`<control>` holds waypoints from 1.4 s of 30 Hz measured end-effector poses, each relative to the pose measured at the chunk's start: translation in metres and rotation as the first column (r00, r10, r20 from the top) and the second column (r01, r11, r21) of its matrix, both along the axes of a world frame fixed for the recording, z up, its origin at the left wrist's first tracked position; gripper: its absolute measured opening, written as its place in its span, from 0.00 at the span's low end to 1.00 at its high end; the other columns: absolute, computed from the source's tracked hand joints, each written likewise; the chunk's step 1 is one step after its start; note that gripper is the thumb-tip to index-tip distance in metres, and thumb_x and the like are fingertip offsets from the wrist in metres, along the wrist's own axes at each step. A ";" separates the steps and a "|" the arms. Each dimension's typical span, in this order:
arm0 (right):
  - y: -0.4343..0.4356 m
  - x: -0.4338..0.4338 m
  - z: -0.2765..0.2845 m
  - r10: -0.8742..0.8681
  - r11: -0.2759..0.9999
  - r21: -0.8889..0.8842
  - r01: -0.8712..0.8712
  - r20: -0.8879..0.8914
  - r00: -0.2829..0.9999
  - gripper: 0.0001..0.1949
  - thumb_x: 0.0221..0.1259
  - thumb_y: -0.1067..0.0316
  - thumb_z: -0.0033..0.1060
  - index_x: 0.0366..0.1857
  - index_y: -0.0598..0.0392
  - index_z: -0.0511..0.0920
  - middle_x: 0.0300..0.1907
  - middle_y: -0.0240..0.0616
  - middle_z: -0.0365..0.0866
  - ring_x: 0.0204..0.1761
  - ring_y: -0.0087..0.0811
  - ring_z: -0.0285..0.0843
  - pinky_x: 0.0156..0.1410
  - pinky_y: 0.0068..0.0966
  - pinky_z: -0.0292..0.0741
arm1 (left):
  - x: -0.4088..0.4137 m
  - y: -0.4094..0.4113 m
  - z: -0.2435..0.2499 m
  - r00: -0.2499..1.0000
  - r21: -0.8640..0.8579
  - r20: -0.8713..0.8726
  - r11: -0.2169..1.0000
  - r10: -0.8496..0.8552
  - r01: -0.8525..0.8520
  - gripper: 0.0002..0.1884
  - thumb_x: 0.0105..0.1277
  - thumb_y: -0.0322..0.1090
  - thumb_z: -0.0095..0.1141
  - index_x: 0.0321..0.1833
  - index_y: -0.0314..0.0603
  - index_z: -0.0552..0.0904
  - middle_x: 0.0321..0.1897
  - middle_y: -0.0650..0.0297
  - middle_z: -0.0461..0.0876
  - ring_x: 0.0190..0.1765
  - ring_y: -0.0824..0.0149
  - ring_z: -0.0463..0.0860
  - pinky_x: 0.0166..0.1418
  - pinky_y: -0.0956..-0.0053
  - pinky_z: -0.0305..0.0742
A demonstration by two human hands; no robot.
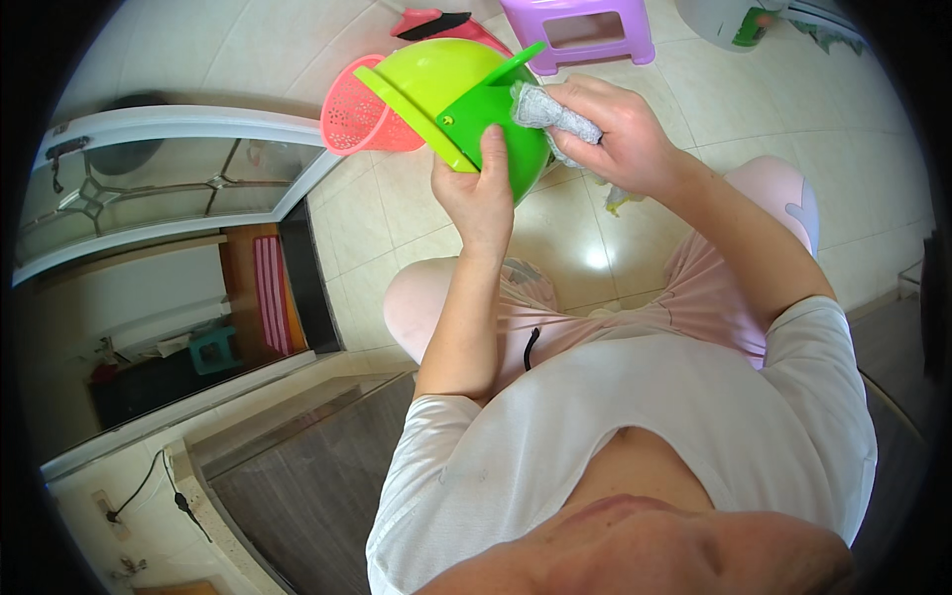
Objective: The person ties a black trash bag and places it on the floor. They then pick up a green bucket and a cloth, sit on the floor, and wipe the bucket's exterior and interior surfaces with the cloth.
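Note:
My left hand (476, 193) grips a rounded two-tone green plastic container (491, 149) by its lower edge, with the thumb on its dark green side. The container is tilted; it has a lime-green rounded part, a straight lime rim and a narrow green handle projecting at the top right. A crumpled grey cloth (547, 110) is bunched in my right hand (625, 137), and it meets the dark green side. Below the right hand, a small grey and yellow thing (621, 198) shows near the floor, too partly hidden to name.
Behind the container stand a pink perforated plastic basket (355, 111), a red dustpan or brush (431, 24) with black bristles, and a purple plastic stool (595, 37). A white bucket (725, 22) is farther right. Left is a glass-panelled door (186, 182); tiles (357, 238) cover the floor.

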State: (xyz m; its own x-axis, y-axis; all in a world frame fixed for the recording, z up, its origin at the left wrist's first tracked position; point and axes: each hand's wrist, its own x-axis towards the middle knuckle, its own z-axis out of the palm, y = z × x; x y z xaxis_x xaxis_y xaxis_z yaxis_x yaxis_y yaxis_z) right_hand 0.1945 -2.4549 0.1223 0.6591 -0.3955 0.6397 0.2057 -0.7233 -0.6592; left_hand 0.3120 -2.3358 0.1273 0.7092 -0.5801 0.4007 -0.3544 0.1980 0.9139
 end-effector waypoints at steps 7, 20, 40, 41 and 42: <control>0.015 0.009 -0.001 -0.002 1.000 -0.020 0.001 -0.030 1.000 0.20 0.50 0.68 0.58 0.51 0.53 0.75 0.39 0.43 0.78 0.40 0.43 0.76 0.43 0.36 0.73 | -0.006 -0.002 -0.013 0.992 0.137 0.085 0.987 -0.095 0.083 0.16 0.51 0.22 0.60 0.44 0.34 0.75 0.38 0.63 0.79 0.40 0.73 0.78 0.45 0.77 0.73; -0.016 -0.006 -0.007 0.028 0.999 0.050 -0.012 -0.324 0.946 0.11 0.48 0.66 0.55 0.37 0.54 0.79 0.28 0.43 0.79 0.31 0.41 0.77 0.37 0.33 0.73 | 0.031 0.006 0.016 0.971 -0.131 -0.226 0.990 -0.075 0.046 0.15 0.63 0.26 0.54 0.52 0.34 0.72 0.46 0.60 0.78 0.46 0.69 0.78 0.50 0.76 0.74; -0.057 -0.011 0.032 -0.030 0.929 0.349 0.121 -0.256 0.966 0.14 0.53 0.62 0.64 0.41 0.57 0.78 0.27 0.41 0.80 0.29 0.32 0.80 0.37 0.28 0.75 | 0.021 0.016 0.019 0.792 0.271 -0.563 0.853 -0.235 0.446 0.32 0.69 0.63 0.30 0.39 0.36 0.72 0.30 0.53 0.78 0.30 0.66 0.79 0.30 0.79 0.73; -0.058 -0.012 0.032 -0.049 0.902 0.401 0.163 -0.281 0.958 0.13 0.54 0.62 0.63 0.40 0.56 0.79 0.26 0.40 0.80 0.27 0.32 0.80 0.35 0.28 0.75 | 0.022 0.017 0.018 0.794 0.322 -0.526 0.792 -0.306 0.519 0.33 0.68 0.64 0.28 0.31 0.37 0.73 0.22 0.53 0.78 0.24 0.67 0.78 0.27 0.81 0.69; -0.060 -0.011 0.030 -0.084 0.928 0.331 0.174 -0.270 0.959 0.13 0.54 0.62 0.63 0.40 0.56 0.79 0.25 0.40 0.80 0.26 0.31 0.79 0.35 0.27 0.75 | 0.022 0.018 0.018 0.787 0.374 -0.490 0.724 -0.376 0.579 0.36 0.68 0.65 0.26 0.23 0.38 0.74 0.14 0.54 0.78 0.17 0.68 0.77 0.23 0.82 0.66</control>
